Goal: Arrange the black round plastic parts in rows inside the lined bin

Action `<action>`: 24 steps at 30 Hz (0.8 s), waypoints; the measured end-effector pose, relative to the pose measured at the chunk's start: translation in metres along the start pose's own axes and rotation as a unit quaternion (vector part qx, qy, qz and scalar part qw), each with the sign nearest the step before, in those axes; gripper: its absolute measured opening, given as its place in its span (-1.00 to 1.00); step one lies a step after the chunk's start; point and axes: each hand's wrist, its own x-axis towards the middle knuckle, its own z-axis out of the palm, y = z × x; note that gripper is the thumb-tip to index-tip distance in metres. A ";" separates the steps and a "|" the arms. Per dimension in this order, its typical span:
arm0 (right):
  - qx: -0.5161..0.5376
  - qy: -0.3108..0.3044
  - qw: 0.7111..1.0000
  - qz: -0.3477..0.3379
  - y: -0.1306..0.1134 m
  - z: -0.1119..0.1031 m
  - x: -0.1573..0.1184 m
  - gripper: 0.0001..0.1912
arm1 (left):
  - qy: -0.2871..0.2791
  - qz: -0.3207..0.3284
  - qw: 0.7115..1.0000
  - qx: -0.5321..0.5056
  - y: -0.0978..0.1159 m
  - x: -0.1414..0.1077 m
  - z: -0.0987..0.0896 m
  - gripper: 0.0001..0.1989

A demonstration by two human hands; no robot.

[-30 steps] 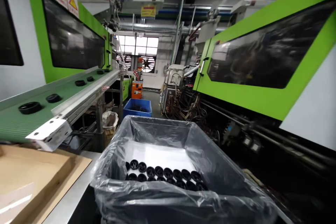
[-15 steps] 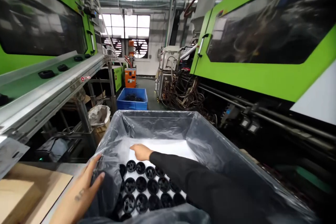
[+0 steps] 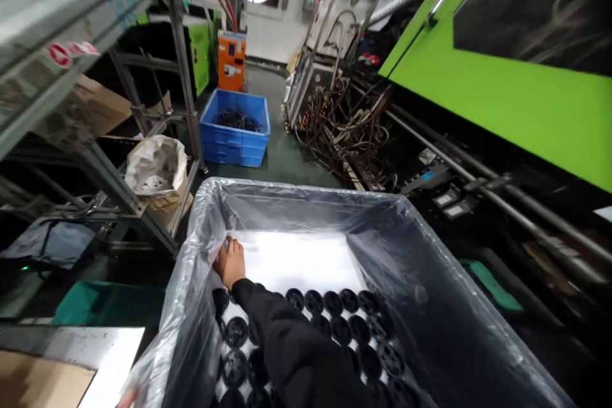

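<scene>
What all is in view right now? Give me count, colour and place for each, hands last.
Bin: one, dark grey, foreground
Liner: one, clear, over the bin's rim and walls
Round parts: many, partly hidden, black, in the bin's near part
Sheet: one visible, white, bin floor
Crate: one, blue, floor beyond the bin
Cabinet: one, orange, behind the crate
Lined bag: one, white and brown, left of the bin
Metal frame: one, grey, left
Cables: many, mostly brown, beyond the bin
Machine: one, green, upper right
Cardboard: one piece, brown, lower left; more under the frame
Right hand: one, black sleeve, bin's far-left corner; grip unclear
Left hand: one, mostly out of frame, lower left by the liner
</scene>
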 end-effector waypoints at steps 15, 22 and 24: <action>0.034 0.002 0.999 0.027 0.012 0.003 0.016 -0.53 | -0.328 0.177 0.879 0.299 0.124 0.082 -0.010 -0.72; 0.041 -0.010 0.998 0.040 0.012 0.018 0.031 -0.51 | -0.424 0.186 0.773 0.433 0.080 0.104 0.002 -0.62; 0.044 -0.017 0.998 0.041 0.013 0.012 0.031 -0.52 | -0.423 0.181 0.762 0.456 0.082 0.090 0.001 -0.59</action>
